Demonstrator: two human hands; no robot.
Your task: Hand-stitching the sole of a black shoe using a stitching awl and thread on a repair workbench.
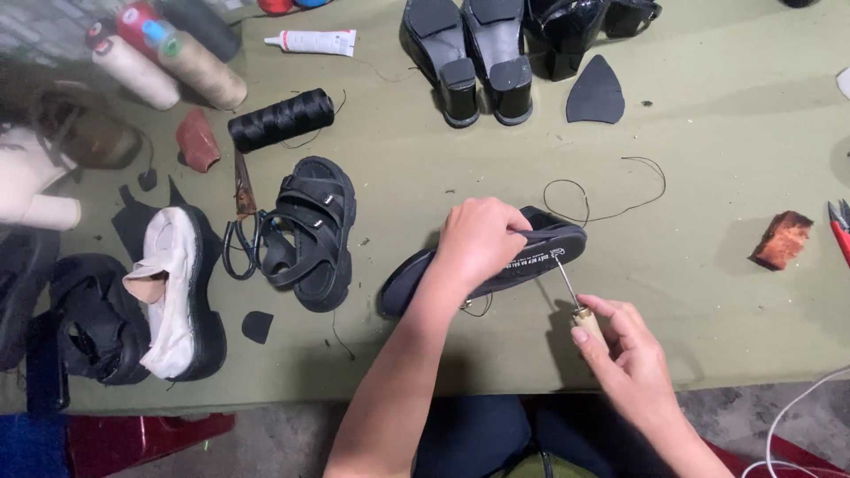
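A black sandal (542,252) lies on its side on the olive-green table (708,177), sole edge toward me. My left hand (479,237) grips it over the top and holds it down. My right hand (624,350) holds a wooden-handled awl (577,305), whose metal tip touches the sandal's sole near its right end. A thin black thread (611,212) loops on the table behind the sandal.
A matching black sandal (312,232) lies to the left, next to a white-lined shoe (181,288). Thread spools (282,118), a glue tube (312,41), black heeled shoes (469,57), a sole cut-out (596,93), a brown block (781,239) and red pliers (839,232) lie around.
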